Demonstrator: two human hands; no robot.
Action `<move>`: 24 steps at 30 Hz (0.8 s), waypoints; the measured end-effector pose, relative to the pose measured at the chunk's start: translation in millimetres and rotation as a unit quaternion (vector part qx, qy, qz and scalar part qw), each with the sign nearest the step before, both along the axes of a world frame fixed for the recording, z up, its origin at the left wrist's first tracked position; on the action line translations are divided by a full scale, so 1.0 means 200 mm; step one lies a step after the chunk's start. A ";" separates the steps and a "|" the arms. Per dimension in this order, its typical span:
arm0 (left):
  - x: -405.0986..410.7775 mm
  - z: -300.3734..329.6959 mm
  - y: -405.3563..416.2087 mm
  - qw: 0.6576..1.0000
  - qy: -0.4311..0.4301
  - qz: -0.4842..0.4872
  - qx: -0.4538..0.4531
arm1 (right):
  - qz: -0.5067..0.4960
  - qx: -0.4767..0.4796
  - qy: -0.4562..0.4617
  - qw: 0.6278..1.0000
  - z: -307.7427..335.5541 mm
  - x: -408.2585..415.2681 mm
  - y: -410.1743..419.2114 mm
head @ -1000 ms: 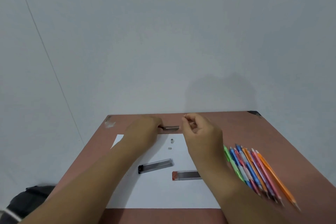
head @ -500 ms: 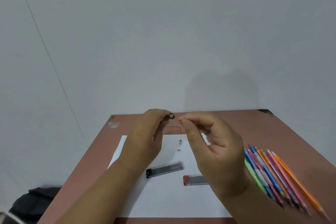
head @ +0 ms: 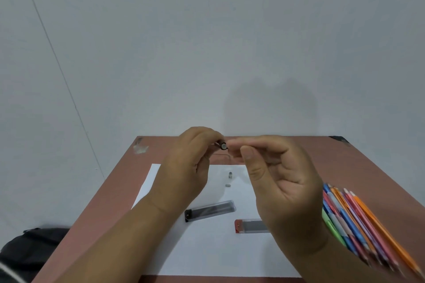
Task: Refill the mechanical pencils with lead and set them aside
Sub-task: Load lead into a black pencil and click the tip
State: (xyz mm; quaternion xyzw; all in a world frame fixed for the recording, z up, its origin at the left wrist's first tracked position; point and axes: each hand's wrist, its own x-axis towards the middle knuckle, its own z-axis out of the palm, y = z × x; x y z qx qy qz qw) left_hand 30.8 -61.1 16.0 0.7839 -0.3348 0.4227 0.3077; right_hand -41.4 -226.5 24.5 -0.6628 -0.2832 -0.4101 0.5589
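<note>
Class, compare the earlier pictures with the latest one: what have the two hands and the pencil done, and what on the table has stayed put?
Both hands rose off the sheet. The left hand turned the dark mechanical pencil from sideways to end-on, open end facing the camera. The right hand kept its fingertips pinched and closed in on that end. Unchanged: both lead cases, the two small parts, the coloured pencils.

Left hand (head: 186,167) raised, back toward camera, fingers curled in a grip. Right hand (head: 280,188) raised, palm toward camera, thumb and forefinger pinched together.
</note>
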 end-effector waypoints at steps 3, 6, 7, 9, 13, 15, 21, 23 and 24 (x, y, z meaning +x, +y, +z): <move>0.01 -0.01 0.01 1.000 -0.002 0.008 0.003 | -0.010 -0.003 -0.001 1.000 0.00 0.01 0.00; 0.02 -0.02 0.01 1.000 0.002 0.008 0.011 | -0.024 -0.011 -0.012 1.000 -0.01 0.03 0.00; 0.02 -0.02 0.01 1.000 0.007 0.008 0.011 | -0.027 -0.014 -0.015 0.999 -0.01 0.03 -0.01; 0.02 -0.03 0.01 1.000 0.012 0.002 0.010 | -0.038 -0.022 -0.020 0.999 -0.02 0.04 -0.01; 0.03 -0.03 0.01 1.000 0.006 -0.014 0.011 | -0.068 -0.038 -0.032 0.996 -0.03 0.06 -0.02; 0.03 -0.03 0.01 1.000 0.007 -0.011 0.014 | -0.076 -0.043 -0.037 0.995 -0.03 0.06 -0.02; 0.02 -0.02 0.02 0.999 0.015 -0.024 0.017 | -0.075 -0.049 -0.035 0.995 -0.04 0.07 -0.02; 0.02 -0.02 0.02 0.999 0.014 -0.028 0.015 | -0.076 -0.049 -0.033 0.995 -0.04 0.07 -0.02; 0.02 -0.02 0.02 0.999 0.014 -0.029 0.015 | -0.078 -0.050 -0.032 0.995 -0.04 0.08 -0.02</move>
